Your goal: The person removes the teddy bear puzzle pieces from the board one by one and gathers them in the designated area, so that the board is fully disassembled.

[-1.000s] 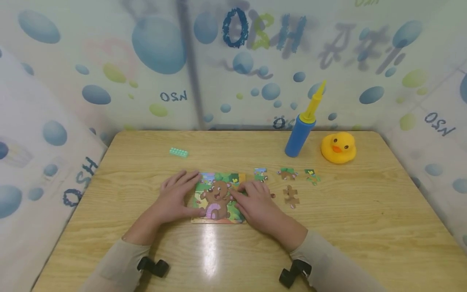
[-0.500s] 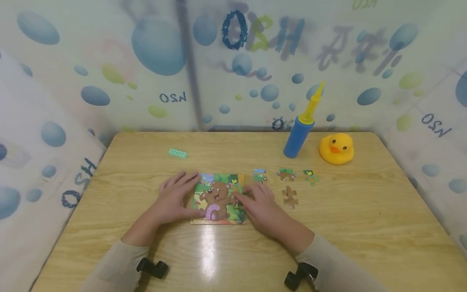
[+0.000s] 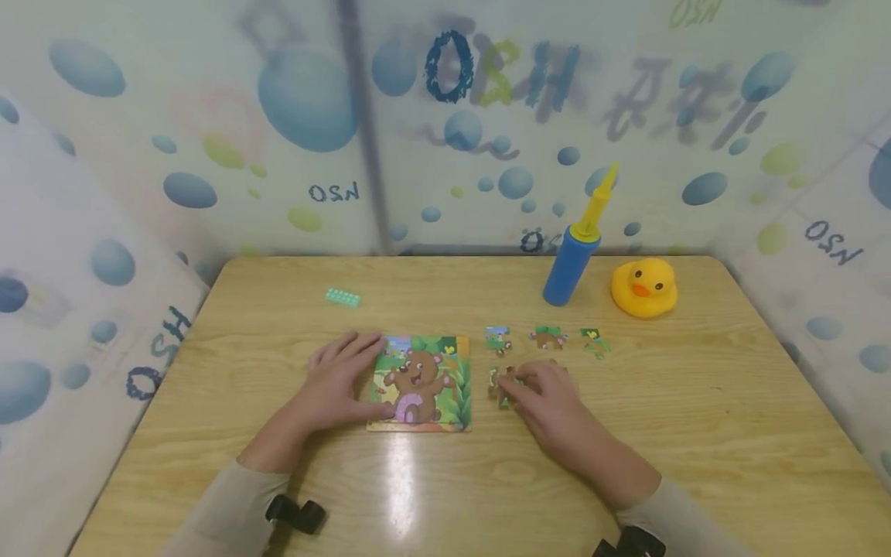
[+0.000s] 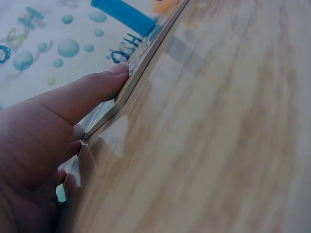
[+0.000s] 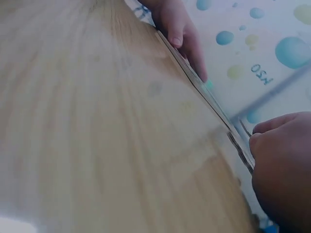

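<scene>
The bear puzzle board (image 3: pixel 421 387) lies flat on the table in the head view, its picture facing up. My left hand (image 3: pixel 341 387) rests along its left side, thumb laid on the lower left corner and fingers stretched toward the upper left one. To the right of the board, my right hand (image 3: pixel 550 394) pinches a small puzzle piece (image 3: pixel 503 384) between thumb and forefinger. The right wrist view shows the pinched piece (image 5: pixel 245 127) tipped up on edge, with another thin edge below it. My right hand covers most of a further brown piece behind it.
Several loose puzzle pieces, one with a bear's face (image 3: pixel 548 337), lie in a row behind my right hand. A blue and yellow hand pump (image 3: pixel 572 263), a yellow rubber duck (image 3: pixel 644 288) and a mint toy brick (image 3: pixel 343 297) stand farther back on the wooden table (image 3: pixel 418 302).
My right hand has moved right, off the board's right side, to the loose pieces, uncovering the picture there. My left hand has stayed at the board's left edge.
</scene>
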The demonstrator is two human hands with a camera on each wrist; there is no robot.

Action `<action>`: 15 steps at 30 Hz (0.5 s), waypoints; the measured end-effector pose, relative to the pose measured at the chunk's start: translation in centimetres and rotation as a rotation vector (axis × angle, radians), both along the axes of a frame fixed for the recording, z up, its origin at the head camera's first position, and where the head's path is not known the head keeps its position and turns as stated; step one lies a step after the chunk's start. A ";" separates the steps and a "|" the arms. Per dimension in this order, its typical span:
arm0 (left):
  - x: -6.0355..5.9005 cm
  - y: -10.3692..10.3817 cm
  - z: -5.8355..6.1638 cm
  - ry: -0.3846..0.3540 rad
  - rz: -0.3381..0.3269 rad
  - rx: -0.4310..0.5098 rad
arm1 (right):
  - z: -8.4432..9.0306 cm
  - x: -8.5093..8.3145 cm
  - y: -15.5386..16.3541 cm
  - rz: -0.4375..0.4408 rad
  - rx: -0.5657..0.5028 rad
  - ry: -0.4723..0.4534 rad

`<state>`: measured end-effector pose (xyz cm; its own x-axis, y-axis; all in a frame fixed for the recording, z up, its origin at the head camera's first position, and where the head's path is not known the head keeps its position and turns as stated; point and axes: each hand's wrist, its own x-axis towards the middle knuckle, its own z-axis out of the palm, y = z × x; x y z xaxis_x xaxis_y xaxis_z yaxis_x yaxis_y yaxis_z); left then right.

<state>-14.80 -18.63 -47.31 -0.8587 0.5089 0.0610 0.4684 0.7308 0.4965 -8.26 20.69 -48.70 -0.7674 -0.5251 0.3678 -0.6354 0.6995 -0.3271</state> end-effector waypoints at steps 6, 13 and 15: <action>0.1 -0.1 -0.2 -0.001 0.002 -0.008 | -0.6 1.0 3.0 -0.055 -0.013 0.041; 0.0 0.0 -0.2 0.014 -0.003 -0.003 | -0.6 1.8 6.5 -0.125 -0.010 0.040; -0.1 0.0 -0.2 0.015 -0.003 -0.003 | -0.5 1.9 7.4 -0.135 -0.004 0.044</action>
<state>-14.86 -18.67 -47.51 -0.8561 0.5117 0.0726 0.4782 0.7310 0.4868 -6.40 28.06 -49.24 -0.8141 -0.4167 0.4045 -0.5493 0.7784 -0.3039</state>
